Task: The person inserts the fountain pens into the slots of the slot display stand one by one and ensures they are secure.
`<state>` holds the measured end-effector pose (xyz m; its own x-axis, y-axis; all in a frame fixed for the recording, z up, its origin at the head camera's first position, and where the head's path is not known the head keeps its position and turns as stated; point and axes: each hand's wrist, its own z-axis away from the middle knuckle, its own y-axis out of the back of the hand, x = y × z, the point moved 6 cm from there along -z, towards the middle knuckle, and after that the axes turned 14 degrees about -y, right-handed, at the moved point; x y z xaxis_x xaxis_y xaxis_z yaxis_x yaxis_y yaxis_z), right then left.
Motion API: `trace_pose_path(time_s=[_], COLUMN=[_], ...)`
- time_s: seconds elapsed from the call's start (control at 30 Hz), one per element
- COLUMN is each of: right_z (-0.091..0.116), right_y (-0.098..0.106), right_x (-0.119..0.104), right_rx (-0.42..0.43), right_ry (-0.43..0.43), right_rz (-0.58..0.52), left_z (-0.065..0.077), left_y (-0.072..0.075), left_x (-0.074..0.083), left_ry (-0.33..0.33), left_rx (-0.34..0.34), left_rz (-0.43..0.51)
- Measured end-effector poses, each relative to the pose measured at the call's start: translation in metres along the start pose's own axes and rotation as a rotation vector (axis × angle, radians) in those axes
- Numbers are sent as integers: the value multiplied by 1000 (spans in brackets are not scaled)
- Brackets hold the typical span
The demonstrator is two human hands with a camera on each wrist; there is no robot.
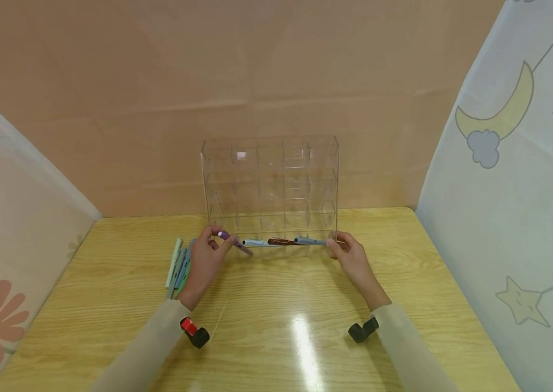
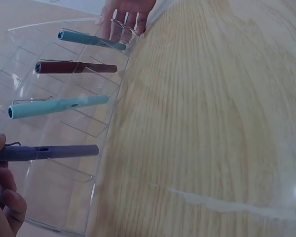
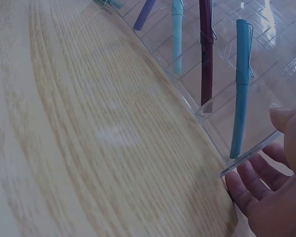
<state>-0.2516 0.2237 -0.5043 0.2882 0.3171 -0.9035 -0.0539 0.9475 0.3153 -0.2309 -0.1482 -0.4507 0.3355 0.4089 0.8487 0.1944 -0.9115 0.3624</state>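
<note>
My left hand (image 1: pixel 204 264) pinches a purple pen (image 2: pixel 64 153) between thumb and fingers at the lower left of a clear compartment rack (image 1: pixel 271 204). The pen slants across the front of the bottom row, its tip toward the lower right. In that row lie a light blue pen (image 2: pixel 54 106), a dark red pen (image 2: pixel 76 67) and a blue pen (image 3: pixel 240 89), side by side in the left wrist view. At the lower right corner of the rack, my right hand (image 1: pixel 354 262) grips the side panel, thumb on one face and fingers on the other.
Left of my left hand, several loose pens (image 1: pixel 176 267) in green and blue shades lie on the wooden table (image 1: pixel 266 310). An orange-brown backdrop (image 1: pixel 158 81) hangs behind the rack, with patterned white sheets (image 1: pixel 477 228) at both sides.
</note>
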Motion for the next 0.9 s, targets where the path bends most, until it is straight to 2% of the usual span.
trace_pose_path(time_s=[0.2, 0.57, 0.9], right_z=[1, 0, 1], right_y=[0, 0, 1], right_x=[0, 1, 0], right_rx=[-4, -3, 3], right_ry=[-10, -5, -11], right_rz=[-2, -6, 1], left_z=[4, 10, 10], left_y=[-1, -2, -2], left_x=[-4, -4, -3], left_ry=[-11, -74, -119], left_rx=[-48, -69, -139], left_rz=[-108, -187, -314])
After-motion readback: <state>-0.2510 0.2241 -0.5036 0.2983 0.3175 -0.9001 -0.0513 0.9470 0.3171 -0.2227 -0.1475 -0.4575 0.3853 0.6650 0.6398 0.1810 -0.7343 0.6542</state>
